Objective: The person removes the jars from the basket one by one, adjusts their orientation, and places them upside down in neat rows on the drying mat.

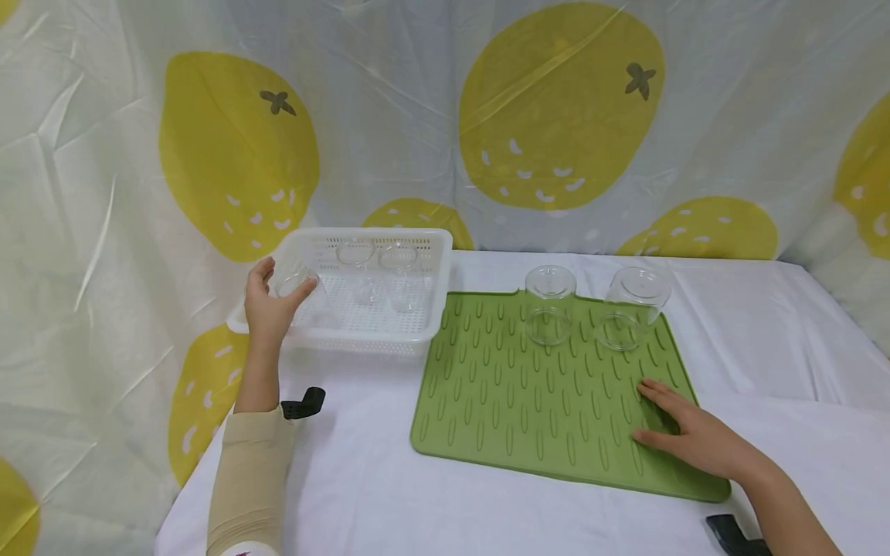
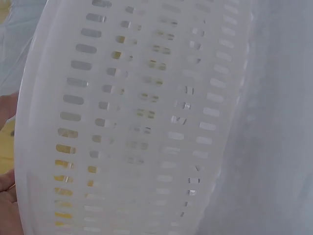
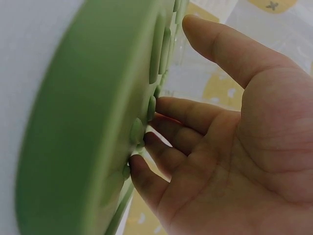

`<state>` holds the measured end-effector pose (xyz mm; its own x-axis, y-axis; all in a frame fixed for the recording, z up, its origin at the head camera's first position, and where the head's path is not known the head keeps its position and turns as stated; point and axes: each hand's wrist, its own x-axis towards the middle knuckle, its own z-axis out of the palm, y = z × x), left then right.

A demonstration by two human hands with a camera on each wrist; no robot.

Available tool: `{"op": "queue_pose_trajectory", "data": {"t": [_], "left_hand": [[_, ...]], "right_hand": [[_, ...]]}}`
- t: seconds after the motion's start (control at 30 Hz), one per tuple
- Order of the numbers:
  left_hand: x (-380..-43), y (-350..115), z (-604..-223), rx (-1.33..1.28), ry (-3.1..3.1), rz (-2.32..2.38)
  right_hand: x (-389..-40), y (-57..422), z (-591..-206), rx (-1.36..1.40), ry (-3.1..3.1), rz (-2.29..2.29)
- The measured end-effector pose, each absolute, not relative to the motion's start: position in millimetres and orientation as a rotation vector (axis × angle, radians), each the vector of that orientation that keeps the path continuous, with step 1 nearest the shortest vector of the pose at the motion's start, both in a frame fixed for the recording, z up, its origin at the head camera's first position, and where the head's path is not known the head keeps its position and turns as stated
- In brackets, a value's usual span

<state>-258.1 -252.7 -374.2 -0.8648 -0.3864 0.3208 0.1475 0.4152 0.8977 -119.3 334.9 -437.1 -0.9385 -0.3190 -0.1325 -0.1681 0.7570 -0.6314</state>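
Note:
My left hand (image 1: 270, 305) reaches over the left end of a white plastic basket (image 1: 438, 282). Its thumb and fingers are round a clear drinking glass (image 1: 300, 283) there. In the left wrist view the basket's slotted side (image 2: 146, 122) hides most of that hand; only parts of fingers (image 2: 7, 196) show at the left edge. Two more clear glasses, one (image 1: 356, 266) beside the other (image 1: 399, 270), stand in the basket. On the green ridged mat (image 1: 514, 401), my right hand (image 1: 702, 436) rests its fingertips near the right edge, holding nothing. The right wrist view shows its fingers (image 3: 190, 115) extended against the mat.
Toward the back of the mat stand two upside-down clear glasses, one (image 1: 549, 305) left of the other (image 1: 633, 309). A white cloth (image 1: 361, 463) covers the table. Behind hangs a lemon-printed curtain (image 1: 389, 116). The basket's right end is close to the mat's left back corner.

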Motion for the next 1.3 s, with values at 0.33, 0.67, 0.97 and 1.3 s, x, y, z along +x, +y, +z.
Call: {"op": "queue_pose_trajectory", "data": {"t": [0.33, 0.67, 0.97, 1.3], "left_hand": [[-257.7, -257.1, -370.3, 0.251, -2.418, -1.346], [-261.2, -256.1, -368.1, 0.346, -2.637, -1.162], [-264.1, -250.2, -371.2, 0.411, -2.669, -1.029], [-263.0, -250.0, -371.1, 0.395, -2.606, -1.145]], "right_hand": [[-120.1, 334.6, -436.4, -0.387, 2.717, -0.952], [-120.6, 333.1, -434.6, -0.384, 2.707, -0.956], [-120.6, 333.4, -434.9, -0.396, 2.705, -0.962], [-119.8, 336.0, -437.5, -0.394, 2.721, -0.942]]}}
